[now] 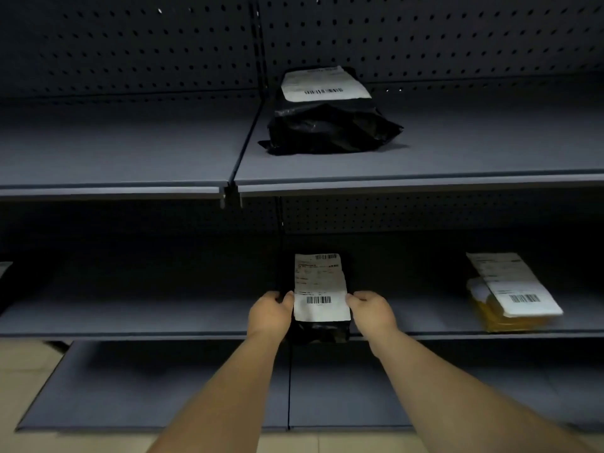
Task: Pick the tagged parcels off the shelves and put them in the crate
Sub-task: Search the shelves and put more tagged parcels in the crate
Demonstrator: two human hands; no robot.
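A small black parcel (322, 289) with a long white barcode label lies at the front edge of the middle shelf (163, 317). My left hand (269, 313) grips its left side and my right hand (372, 310) grips its right side, thumbs on the label. On the upper shelf (457, 152) sits a larger black plastic parcel (330, 125) with a white label. A yellow parcel (510, 317) with white labels lies on the middle shelf at the right. No crate is in view.
Dark pegboard (130, 44) backs the grey shelving. A bottom shelf (163, 387) juts out below my arms, over a beige tiled floor (29, 380). The edge of another white label (5, 266) shows at the far left of the middle shelf.
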